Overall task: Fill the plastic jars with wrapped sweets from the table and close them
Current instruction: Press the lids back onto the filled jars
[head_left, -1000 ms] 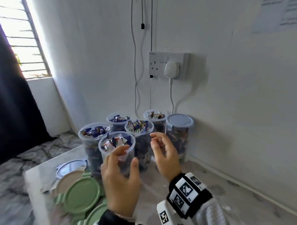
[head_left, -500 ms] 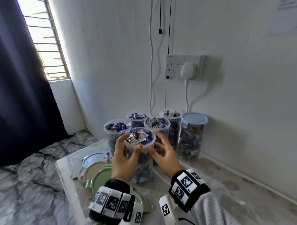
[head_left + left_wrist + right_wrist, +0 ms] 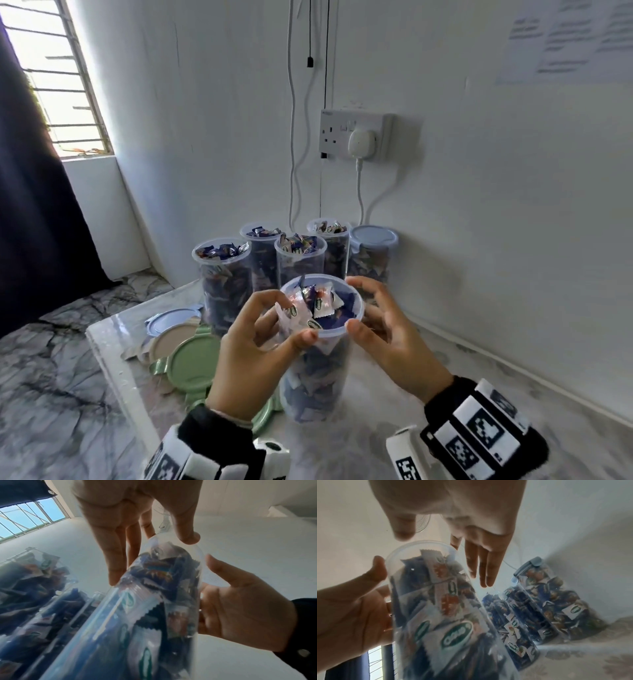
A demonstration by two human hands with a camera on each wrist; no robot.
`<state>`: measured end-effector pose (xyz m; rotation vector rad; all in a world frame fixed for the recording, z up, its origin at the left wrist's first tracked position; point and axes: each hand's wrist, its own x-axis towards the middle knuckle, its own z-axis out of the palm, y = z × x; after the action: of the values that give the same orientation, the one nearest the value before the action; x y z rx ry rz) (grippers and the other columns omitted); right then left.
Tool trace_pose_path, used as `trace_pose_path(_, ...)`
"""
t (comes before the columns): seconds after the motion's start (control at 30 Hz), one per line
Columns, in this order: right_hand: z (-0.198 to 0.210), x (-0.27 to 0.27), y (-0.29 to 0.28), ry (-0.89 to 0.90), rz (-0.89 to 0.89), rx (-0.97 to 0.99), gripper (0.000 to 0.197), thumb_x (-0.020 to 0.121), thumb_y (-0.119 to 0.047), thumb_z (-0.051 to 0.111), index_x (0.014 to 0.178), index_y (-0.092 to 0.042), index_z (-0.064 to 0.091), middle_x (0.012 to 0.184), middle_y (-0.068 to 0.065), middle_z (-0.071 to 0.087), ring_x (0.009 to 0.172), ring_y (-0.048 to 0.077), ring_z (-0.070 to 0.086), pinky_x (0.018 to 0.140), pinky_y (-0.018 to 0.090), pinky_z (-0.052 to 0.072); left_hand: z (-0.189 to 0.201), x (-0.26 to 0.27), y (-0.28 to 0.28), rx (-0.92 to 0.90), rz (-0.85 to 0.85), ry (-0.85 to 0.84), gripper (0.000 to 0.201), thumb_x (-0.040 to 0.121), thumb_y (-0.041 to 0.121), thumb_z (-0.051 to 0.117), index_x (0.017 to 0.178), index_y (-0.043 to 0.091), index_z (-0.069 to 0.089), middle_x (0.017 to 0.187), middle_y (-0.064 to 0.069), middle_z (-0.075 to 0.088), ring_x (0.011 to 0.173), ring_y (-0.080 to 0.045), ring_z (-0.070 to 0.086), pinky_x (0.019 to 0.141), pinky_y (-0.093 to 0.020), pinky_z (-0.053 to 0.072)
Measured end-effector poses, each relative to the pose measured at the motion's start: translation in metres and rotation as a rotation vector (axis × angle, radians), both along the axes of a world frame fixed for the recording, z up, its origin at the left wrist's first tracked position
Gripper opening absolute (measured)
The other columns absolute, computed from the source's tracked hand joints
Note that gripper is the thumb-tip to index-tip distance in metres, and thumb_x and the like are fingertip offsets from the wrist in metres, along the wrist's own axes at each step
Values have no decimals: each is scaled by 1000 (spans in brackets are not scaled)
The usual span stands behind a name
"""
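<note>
jar [image 3: 320,346], full of sweets [image 3: 313,303], lidless, near table [image 3: 445,411] front. head: left hand [image 3: 253,353] and right hand [image 3: 394,337] grasp its rim. left wrist: thumb on rim. right wrist: fingers behind. advice: keep upright, fetch green lid [image 3: 195,365].

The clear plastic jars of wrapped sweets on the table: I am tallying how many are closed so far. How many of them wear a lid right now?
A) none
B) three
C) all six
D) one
D: only the clear plastic jar with the pale blue lid, far right by the wall, is closed; the four open jars beside it and the open clear jar held between the left hand and right hand show bare rims.
</note>
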<state>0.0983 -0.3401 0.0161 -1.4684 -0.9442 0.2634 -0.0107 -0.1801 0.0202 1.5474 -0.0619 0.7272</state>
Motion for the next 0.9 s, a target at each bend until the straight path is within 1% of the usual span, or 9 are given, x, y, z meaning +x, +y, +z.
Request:
trace_pose_path(0.1, 2, -11, -16, -17, 7, 17, 70, 75, -74, 53, 135, -41, 38, 132, -3, 57, 119, 16, 58, 98, 29, 46, -1, -13, -21, -17, -114, 33, 70, 55, 52, 82, 99, 9, 50, 93, -7, 74, 83, -16, 71, 71, -19, 53)
trace_pose_path(0.23, -2, -31, -28, 80, -72, 167, 62, 78, -75, 48, 125, -35, 53, 123, 8, 63, 113, 28, 61, 100, 52, 45, -7, -28, -43, -84, -204, 60, 73, 53, 52, 84, 99, 7, 49, 89, -10, 74, 76, -11, 68, 65, -17, 51)
trace_pose_path(0.27, -3, -35, -30, 88, -93, 191, 60, 79, -74, 48, 121, -32, 56, 120, 10, 64, 110, 30, 62, 98, 54, 46, -9, -30, -47, -102, -216, 73, 74, 52, 52, 85, 99, 7, 49, 89, -11, 74, 77, -12, 69, 65, -18, 52)
trace_pose_path(0.37, -9, -46, -36, 64, -142, 201, 57, 81, -71, 48, 115, -27, 62, 116, 10, 66, 108, 29, 63, 96, 49, 48, -17, -35, -52, -144, -247, 102, 71, 51, 47, 86, 100, 9, 51, 91, -11, 74, 80, -12, 69, 67, -20, 53)
trace_pose_path(0.53, -24, -56, -43, 86, -153, 201, 55, 82, -69, 50, 114, -26, 63, 120, 8, 64, 114, 28, 59, 99, 51, 45, -26, -41, -50, -114, -300, 147, 59, 55, 44, 86, 101, 25, 54, 103, -11, 72, 91, -21, 69, 73, -27, 55)
trace_pose_path(0.67, -24, -58, -48, 42, -130, 145, 52, 86, -60, 50, 117, -19, 62, 121, 3, 64, 117, 21, 58, 99, 33, 46, -29, -43, -48, -139, -306, 160, 64, 52, 44, 88, 104, 27, 54, 105, -11, 71, 94, -24, 68, 77, -32, 56)
trace_pose_path(0.73, -16, -56, -51, -35, -109, 75, 44, 86, -47, 50, 117, -18, 61, 121, -2, 64, 117, 17, 58, 97, 25, 44, -29, -45, -47, -146, -306, 166, 61, 50, 45, 89, 100, 31, 56, 105, -11, 71, 93, -22, 68, 75, -32, 56)
trace_pose_path(0.83, 16, -49, -56, -303, -111, -73, 34, 83, -37, 63, 116, -28, 63, 125, -12, 61, 121, 12, 55, 98, 21, 41, -29, -46, -45, -156, -315, 164, 58, 50, 43, 89, 98, 33, 58, 104, -11, 71, 91, -22, 69, 73, -31, 56)
trace_pose_path(0.9, 42, -46, -57, -394, 31, -241, 40, 81, -27, 72, 120, -30, 64, 126, -14, 61, 122, 6, 53, 100, 21, 42, -29, -46, -46, -160, -315, 160, 57, 51, 41, 89, 98, 32, 58, 103, -11, 71, 91, -23, 69, 72, -30, 56)
